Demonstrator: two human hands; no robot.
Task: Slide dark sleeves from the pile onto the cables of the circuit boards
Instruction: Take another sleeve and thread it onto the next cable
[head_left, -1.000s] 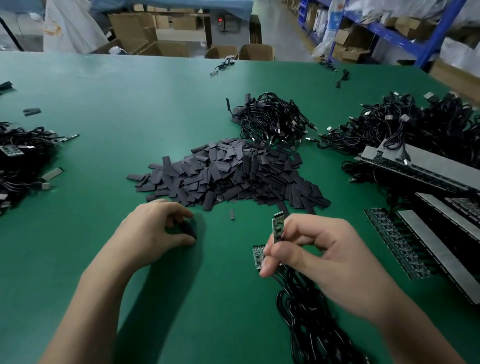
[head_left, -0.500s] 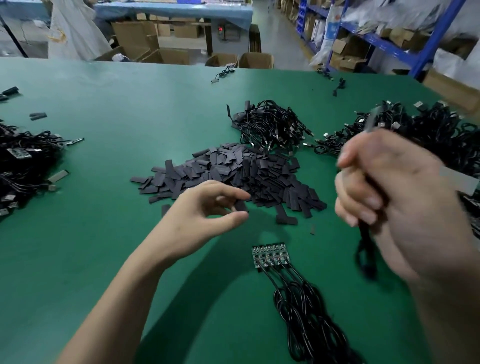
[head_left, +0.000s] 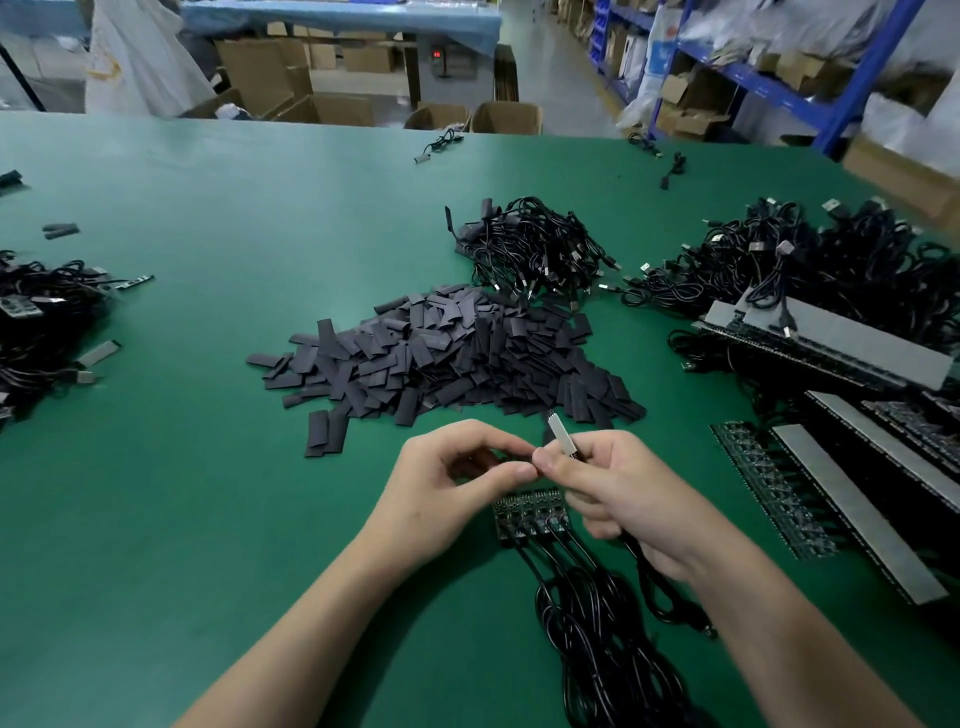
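Note:
A big pile of flat dark sleeves (head_left: 457, 353) lies in the middle of the green table (head_left: 208, 519). Just in front of it my two hands meet. My left hand (head_left: 457, 488) pinches one dark sleeve (head_left: 511, 458) between thumb and fingertips, mostly hidden by the fingers. My right hand (head_left: 623, 499) grips a small circuit board (head_left: 560, 439) that sticks up and to the left, its black cable (head_left: 660, 592) trailing down below the hand. The sleeve's end touches the board's lower end. Under the hands lies a row of joined boards (head_left: 527, 514) with black cables (head_left: 597, 634) coiled toward me.
Tangled black cable heaps sit behind the sleeve pile (head_left: 535, 249), at far right (head_left: 841, 260) and at left edge (head_left: 36, 322). Strips of boards with grey backing (head_left: 831, 338) lie at right. Cardboard boxes and blue shelving stand beyond the table.
My right hand came down from high on the right to the table's front centre with the board. My left hand moved right with the sleeve, and the two hands now meet.

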